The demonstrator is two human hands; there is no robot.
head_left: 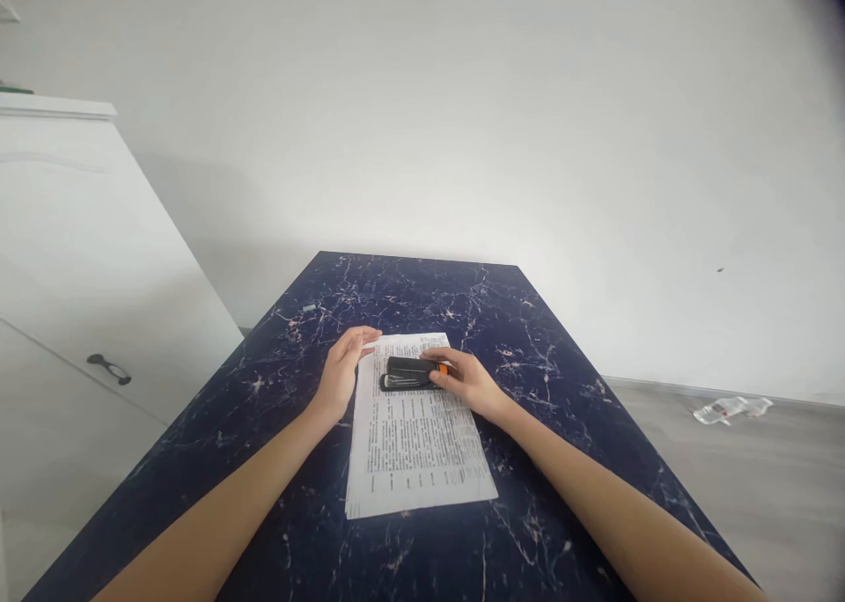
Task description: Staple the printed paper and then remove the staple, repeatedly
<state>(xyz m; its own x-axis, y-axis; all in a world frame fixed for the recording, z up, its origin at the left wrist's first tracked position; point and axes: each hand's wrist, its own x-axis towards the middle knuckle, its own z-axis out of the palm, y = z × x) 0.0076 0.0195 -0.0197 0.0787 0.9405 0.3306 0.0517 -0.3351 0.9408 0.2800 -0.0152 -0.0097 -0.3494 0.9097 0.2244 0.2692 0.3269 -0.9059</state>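
Observation:
A black stapler (406, 369) with an orange part at its rear lies sideways over the upper half of a stack of printed paper (422, 452). My right hand (472, 382) is closed round the stapler's rear end, thumb on the near side and fingers on the far side. The stapler's front points left, and a gap shows between its top arm and base. At the upper left corner of the paper, my left hand (341, 369) rests with fingers stretched out along the edge. Its fingertips touch or hover just over the sheets; I cannot tell which.
The paper lies on a dark blue marble-patterned table (409, 285). A small pale piece (309, 308) sits near its far left. White cabinet (72, 232) with a dark handle (109, 369) stands at left. Clear plastic packaging (730, 408) lies on the floor at right, by the wall.

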